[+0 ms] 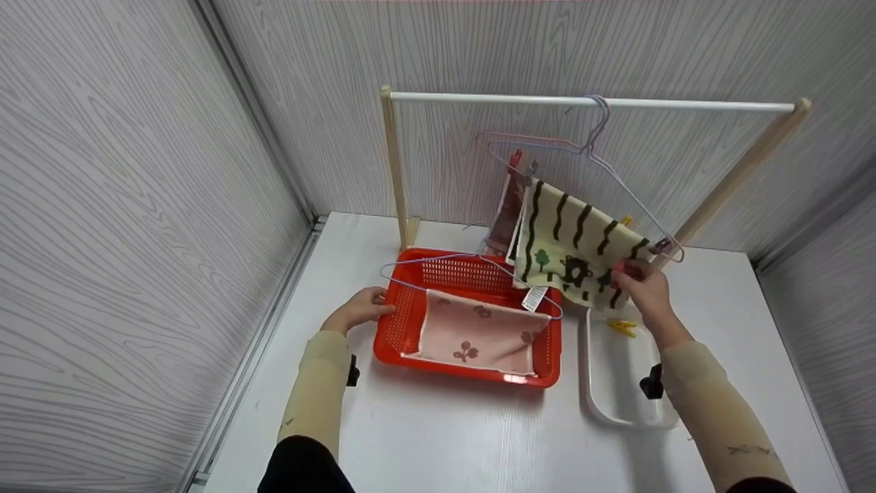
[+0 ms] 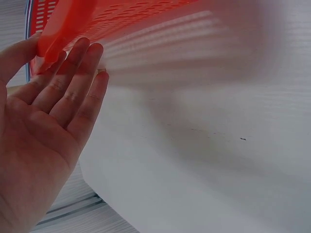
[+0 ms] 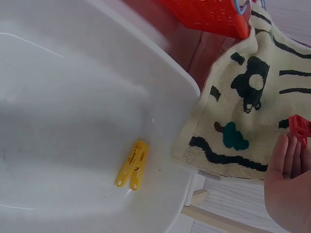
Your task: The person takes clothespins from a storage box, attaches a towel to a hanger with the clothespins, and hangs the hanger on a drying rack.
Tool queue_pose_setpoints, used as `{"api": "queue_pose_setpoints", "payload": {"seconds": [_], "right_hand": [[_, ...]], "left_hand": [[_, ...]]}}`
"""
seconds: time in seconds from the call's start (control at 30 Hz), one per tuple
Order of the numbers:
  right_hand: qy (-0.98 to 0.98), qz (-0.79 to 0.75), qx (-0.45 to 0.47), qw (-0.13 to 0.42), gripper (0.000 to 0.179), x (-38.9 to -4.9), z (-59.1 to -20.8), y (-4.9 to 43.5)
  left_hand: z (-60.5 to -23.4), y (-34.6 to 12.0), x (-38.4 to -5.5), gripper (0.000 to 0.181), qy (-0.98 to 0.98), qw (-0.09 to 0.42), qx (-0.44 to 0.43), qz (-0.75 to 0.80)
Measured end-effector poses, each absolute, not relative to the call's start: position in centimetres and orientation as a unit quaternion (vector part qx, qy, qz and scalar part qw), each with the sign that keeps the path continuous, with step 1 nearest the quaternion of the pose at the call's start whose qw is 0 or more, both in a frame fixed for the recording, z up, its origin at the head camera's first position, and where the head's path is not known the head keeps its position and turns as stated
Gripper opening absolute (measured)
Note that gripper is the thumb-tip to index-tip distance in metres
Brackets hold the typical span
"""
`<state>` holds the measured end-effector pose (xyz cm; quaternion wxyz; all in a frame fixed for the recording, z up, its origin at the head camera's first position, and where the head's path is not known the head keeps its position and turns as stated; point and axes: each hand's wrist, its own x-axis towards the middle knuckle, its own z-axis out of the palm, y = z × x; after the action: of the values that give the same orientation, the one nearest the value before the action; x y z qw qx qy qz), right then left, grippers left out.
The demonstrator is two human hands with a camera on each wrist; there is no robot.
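Note:
My left hand (image 1: 359, 308) pinches the left rim of a red plastic basket (image 1: 387, 348), thumb on one side and fingers on the other. Across the basket lies a purple hanger (image 1: 400, 275) carrying a pink towel (image 1: 472, 335) with a cherry pattern. A red clothespin (image 3: 300, 127) is held in my right hand (image 1: 645, 291), in front of a cream towel (image 1: 575, 233) with dark stripes and animal figures. That towel hangs from a hanger (image 1: 633, 195) on the white rod, pegged by a dark clip (image 1: 662, 244) at its right corner.
The white rod (image 1: 479, 99) rests on wooden posts. A brown towel (image 1: 504, 216) hangs behind, under a red clip (image 1: 515, 159). Right of the basket, a white tray (image 1: 594, 390) contains a yellow clothespin (image 3: 132, 165). Another yellow clip (image 1: 626, 220) shows behind the cream towel.

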<state>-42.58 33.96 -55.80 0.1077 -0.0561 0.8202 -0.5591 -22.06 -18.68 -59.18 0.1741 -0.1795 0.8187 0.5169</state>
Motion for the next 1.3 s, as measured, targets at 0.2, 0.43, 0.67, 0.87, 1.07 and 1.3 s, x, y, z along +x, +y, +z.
{"api": "queue_pose_setpoints", "payload": {"seconds": [0.2, 0.43, 0.67, 0.87, 1.07, 1.3], "right_hand": [[0.798, -0.583, -0.050, 0.146, 0.053, -41.8, -53.8, 33.4], [0.782, -0.601, -0.074, 0.148, 0.053, -41.0, -52.5, 33.1], [0.772, -0.614, -0.100, 0.135, 0.050, -41.2, -53.0, 33.3], [0.772, -0.611, -0.093, 0.151, 0.055, -41.1, -52.8, 33.5], [0.760, -0.622, -0.091, 0.163, 0.052, -40.9, -52.6, 33.7], [0.746, -0.637, -0.106, 0.164, 0.047, -40.5, -52.2, 33.7]], "left_hand": [[-58.8, -18.6, -21.9, 0.057, 0.820, 0.171, -0.185, 0.514], [-58.7, -18.5, -21.8, 0.056, 0.821, 0.167, -0.177, 0.516], [-59.0, -18.5, -22.1, 0.055, 0.822, 0.171, -0.169, 0.517], [-58.7, -18.2, -22.1, 0.053, 0.823, 0.173, -0.179, 0.511], [-58.7, -18.2, -21.9, 0.052, 0.828, 0.169, -0.176, 0.505], [-58.6, -18.1, -22.0, 0.053, 0.829, 0.168, -0.185, 0.501]]}}
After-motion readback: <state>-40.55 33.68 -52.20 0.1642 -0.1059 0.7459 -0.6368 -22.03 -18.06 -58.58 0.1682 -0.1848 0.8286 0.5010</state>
